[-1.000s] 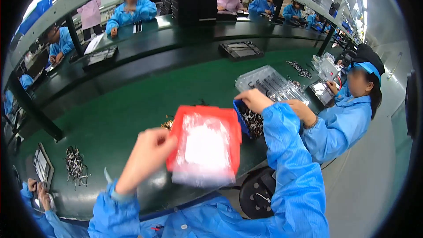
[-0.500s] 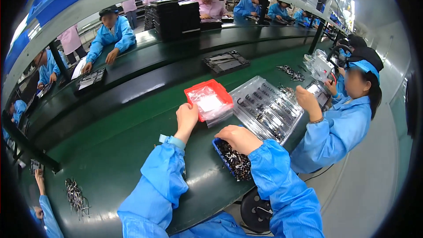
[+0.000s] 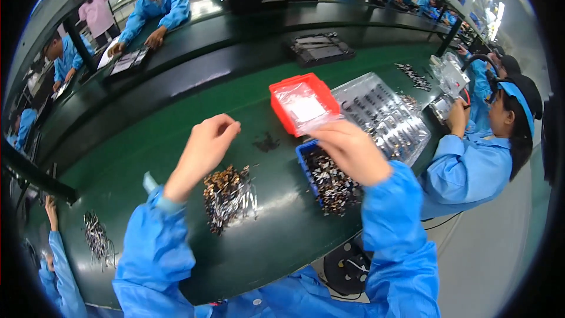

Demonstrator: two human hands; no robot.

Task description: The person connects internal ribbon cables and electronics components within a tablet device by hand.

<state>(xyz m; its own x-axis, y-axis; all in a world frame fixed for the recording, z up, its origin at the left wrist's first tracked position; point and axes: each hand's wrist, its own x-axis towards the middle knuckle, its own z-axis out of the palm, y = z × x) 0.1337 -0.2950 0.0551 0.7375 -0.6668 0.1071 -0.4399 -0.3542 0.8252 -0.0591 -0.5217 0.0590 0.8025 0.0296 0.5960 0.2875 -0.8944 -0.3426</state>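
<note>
My left hand point(image 3: 203, 150) is raised over the green table, thumb and fingertips drawn together; anything between them is too small to see. Below it lies a pile of small parts with silvery strips and coppery ends point(image 3: 226, 197). My right hand point(image 3: 353, 150) has its fingers pinched at the near edge of a red bin point(image 3: 279, 109), where a clear plastic bag point(image 3: 303, 106) hangs over the rim. What those fingers hold, if anything, I cannot make out. Under this hand stands a blue tray point(image 3: 307, 171) full of small dark and silvery parts point(image 3: 335, 185).
Right of the bin lies a clear plastic tray point(image 3: 415, 147) with rows of parts. A co-worker point(image 3: 477, 153) sits beyond it. More strips point(image 3: 97, 238) lie at the left. A black fixture point(image 3: 321, 48) rests at the back, and a stool point(image 3: 344, 268) stands below the table edge.
My left hand has left the red bin and come left over the pile, which now shows. My right hand has lifted from the blue tray to the bin's near edge. The view has shifted.
</note>
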